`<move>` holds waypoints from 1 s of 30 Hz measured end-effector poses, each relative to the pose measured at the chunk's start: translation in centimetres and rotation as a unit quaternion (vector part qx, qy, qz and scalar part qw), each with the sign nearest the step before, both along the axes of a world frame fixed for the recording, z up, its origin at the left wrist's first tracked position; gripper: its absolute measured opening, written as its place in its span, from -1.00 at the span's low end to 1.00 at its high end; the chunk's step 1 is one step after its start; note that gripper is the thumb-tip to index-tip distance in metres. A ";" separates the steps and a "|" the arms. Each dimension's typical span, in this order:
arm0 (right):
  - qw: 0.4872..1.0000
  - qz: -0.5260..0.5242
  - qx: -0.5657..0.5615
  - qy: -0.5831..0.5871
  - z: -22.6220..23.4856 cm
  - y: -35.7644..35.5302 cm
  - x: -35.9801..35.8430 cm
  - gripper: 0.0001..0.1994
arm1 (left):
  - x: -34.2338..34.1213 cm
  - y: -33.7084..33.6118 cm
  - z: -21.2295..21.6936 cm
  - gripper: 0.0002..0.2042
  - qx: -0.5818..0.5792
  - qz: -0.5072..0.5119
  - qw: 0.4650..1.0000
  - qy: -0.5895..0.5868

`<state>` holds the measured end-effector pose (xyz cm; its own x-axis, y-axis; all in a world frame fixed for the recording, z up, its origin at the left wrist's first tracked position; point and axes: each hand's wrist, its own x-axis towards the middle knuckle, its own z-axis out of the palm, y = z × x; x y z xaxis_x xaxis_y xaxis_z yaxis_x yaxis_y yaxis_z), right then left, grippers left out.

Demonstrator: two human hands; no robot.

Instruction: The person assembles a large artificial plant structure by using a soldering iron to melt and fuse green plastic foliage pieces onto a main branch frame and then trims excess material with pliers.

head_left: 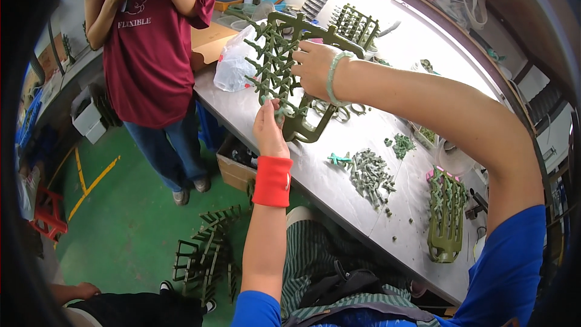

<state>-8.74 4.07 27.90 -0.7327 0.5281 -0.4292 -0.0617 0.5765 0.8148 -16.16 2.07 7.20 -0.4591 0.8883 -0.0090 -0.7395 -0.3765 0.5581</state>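
A white strip light (387,1) glared along the back of my bench (339,188), while my right hand (318,69) looked sharp and the fisheye bent straight edges toward a black rim.

Passable low: tabletop strip (413,197) between pile (372,175) and rack (446,224). Right arm (417,91) bars reach beyond pile; frame (310,131), bag (233,71) block far left.

rack (274,72) in hands (316,71) | bag (232,68) on table (408,195), left of rack | pieces (370,175) on table, right of rack
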 end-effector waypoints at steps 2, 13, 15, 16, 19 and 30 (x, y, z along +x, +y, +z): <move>1.000 0.019 -0.006 0.011 -0.8 0.3 0.3 -0.88 | -0.6 0.2 -1.5 -0.76 -0.012 -0.019 0.999 -0.037; 0.998 0.037 -0.021 0.050 -2.6 1.2 0.5 -0.83 | 1.5 0.8 -2.7 -0.75 -0.027 -0.105 0.994 -0.030; 0.998 0.042 -0.018 0.042 -2.7 1.4 0.7 -0.82 | 2.0 1.0 -2.6 -0.75 -0.032 -0.094 0.995 -0.023; 0.997 0.050 -0.023 0.047 -2.9 1.6 0.8 -0.82 | 2.1 1.1 -2.6 -0.76 -0.036 -0.084 0.996 -0.016; 0.997 0.053 -0.028 0.051 -3.0 1.8 0.9 -0.82 | 2.2 1.6 -2.9 -0.76 -0.060 -0.074 0.995 0.001; 0.999 0.000 -0.053 -0.005 -2.3 1.8 0.0 -0.79 | 2.1 2.1 -2.7 -0.83 -0.051 -0.086 0.995 0.006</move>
<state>-8.77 5.91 25.64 -0.7279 0.4799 -0.4897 -0.0688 0.6595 0.7486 -14.06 4.18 4.50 -0.3015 0.9484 -0.0981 -0.7808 -0.1865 0.5964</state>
